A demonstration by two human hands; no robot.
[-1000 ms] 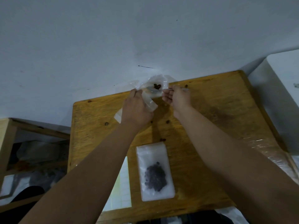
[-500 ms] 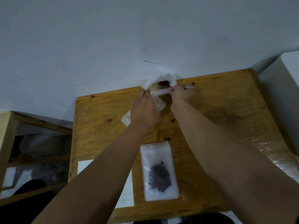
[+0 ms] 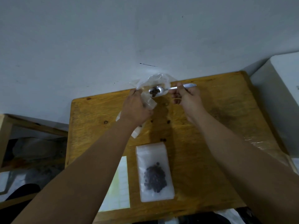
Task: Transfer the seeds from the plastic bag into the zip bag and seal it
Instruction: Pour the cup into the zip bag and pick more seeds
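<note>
Left hand (image 3: pixel 135 109): fingers closed on the plastic bag (image 3: pixel 155 81) at the far edge of the surface (image 3: pixel 210 135); film looked thin, limp, slippery, best pinched at its mouth.
Seeds (image 3: pixel 154 92): light, loose, riding in the spoon (image 3: pixel 163 91).
Right hand (image 3: pixel 188 99): fingers gripped the spoon handle.
Zip bag (image 3: pixel 154 172): near, flat, part filled.

A gridded paper sheet (image 3: pixel 120 188) lies at the wooden table's (image 3: pixel 210 143) near edge; a white box (image 3: pixel 281 97) stands beside its right edge.
</note>
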